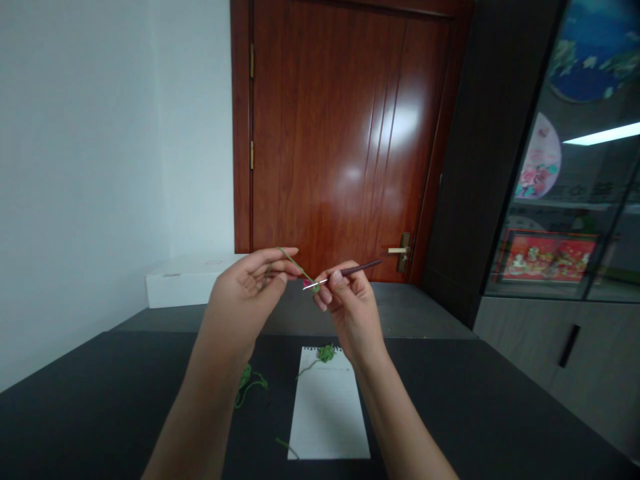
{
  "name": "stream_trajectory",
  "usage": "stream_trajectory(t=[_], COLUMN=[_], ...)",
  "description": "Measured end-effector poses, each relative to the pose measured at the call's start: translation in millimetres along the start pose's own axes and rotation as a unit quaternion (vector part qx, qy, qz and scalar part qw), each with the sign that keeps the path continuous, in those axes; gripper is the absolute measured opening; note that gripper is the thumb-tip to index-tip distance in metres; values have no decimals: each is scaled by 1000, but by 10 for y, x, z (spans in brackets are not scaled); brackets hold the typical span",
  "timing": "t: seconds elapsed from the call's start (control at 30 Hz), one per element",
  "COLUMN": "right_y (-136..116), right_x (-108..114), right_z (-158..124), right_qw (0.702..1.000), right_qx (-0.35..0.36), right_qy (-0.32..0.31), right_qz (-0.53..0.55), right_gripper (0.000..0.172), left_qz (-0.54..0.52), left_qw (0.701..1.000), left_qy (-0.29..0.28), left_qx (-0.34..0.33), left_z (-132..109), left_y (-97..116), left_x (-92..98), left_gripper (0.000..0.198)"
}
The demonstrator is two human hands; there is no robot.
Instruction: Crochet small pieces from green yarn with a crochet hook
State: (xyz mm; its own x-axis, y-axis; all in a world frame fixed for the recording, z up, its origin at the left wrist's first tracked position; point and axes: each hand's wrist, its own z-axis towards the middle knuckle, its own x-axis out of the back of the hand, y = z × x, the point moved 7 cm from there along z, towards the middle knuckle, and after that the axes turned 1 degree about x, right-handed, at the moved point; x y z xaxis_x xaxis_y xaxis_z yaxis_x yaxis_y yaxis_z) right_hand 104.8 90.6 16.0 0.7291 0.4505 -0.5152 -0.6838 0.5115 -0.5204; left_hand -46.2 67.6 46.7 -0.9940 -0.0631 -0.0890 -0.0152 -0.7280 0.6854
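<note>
Spiral notepad [327, 413] at 6 o'clock on the dark table [100, 407], small green crocheted bit [327, 353] on top, loose yarn [245, 377] at 7. Above, left hand [245, 293] pinches green yarn [295, 263] in narrow fingers, right hand [350, 307] grips a crochet hook [356, 269] at 12. Looks like only a few stitches so far, plenty of yarn left.

One left hand [245, 287], one right hand [350, 310], one crochet hook [355, 270], one green yarn strand [295, 265], apparently three loose green yarn scraps [247, 385], one spiral notepad [327, 413], one white box [187, 281], one wooden door [340, 133], two brass hinges [251, 60], one door handle [400, 251]
</note>
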Motion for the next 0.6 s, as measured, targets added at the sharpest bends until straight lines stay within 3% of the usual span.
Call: stream_trajectory(t=[0.17, 0.37, 0.5, 0.6], right_y=[-7, -13, -121, -238], right_x=[2, -4, 41, 12], right_z=[-2, -20, -79, -126], right_qw=[1000, 1000, 984, 940], right_qx=[6, 18, 116, 199], right_qy=[-2, 12, 49, 28], right_qz=[9, -17, -123, -277], right_gripper=[24, 22, 13, 3], left_qz=[-18, -32, -43, -63], left_qw=[994, 991, 990, 987], left_qy=[-73, -82, -80, -70], left_qx=[77, 99, 110, 127], left_z=[-11, -30, -41, -45], left_y=[-46, -90, -83, -71], left_x=[-132, -132, -132, -140], left_gripper=[47, 53, 47, 48])
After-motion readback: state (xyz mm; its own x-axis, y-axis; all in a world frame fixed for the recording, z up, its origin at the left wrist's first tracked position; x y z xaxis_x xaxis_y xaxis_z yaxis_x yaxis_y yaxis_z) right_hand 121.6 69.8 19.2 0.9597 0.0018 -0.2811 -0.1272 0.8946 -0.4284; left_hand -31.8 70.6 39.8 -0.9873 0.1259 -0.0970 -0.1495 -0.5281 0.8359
